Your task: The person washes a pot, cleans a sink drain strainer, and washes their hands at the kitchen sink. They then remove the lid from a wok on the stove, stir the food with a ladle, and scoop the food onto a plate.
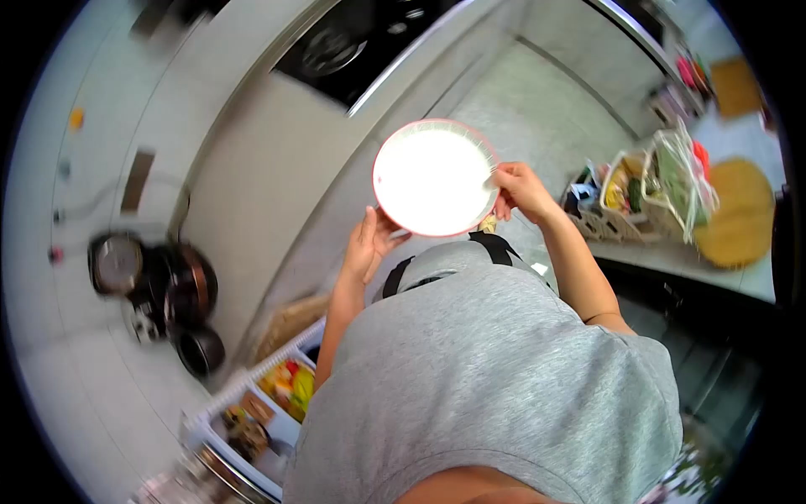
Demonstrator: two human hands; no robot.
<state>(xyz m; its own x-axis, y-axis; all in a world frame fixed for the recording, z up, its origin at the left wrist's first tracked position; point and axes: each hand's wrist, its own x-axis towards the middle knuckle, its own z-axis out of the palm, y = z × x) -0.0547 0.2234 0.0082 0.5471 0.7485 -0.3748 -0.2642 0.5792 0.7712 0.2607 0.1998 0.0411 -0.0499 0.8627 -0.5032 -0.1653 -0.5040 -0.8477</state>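
A round white plate (435,172) with a thin red rim is held up in front of my body, its inside so bright that detail is lost. My right hand (522,191) grips its right edge, thumb over the rim and fingers partly hidden below. At the lower left edge, my left hand (369,242) supports the plate with some fingers under it and the thumb standing up beside the rim.
A black stovetop (336,50) is set into the counter (269,134) ahead. Dark cookers (189,281) stand at left. Below them is a trolley (281,428) with produce. At right are white baskets (663,197) and a round wooden board (739,214).
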